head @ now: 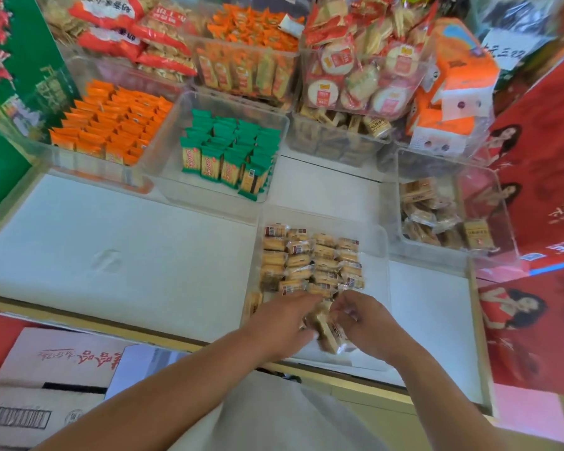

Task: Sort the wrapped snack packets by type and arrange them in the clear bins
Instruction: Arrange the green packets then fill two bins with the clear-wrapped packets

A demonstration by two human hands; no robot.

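Clear bin (379, 348) at worktop (118, 255) front edge. Left hand (284, 322) and right hand (370, 320) together grip a bunch of snack packets (324, 332): tan biscuits, clear wrap.

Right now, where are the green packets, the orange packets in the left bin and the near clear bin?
green packets (232, 138): head view, green top edges.
orange packets (111, 125): head view, middle of the rows.
near clear bin (375, 249): head view, bare right side.
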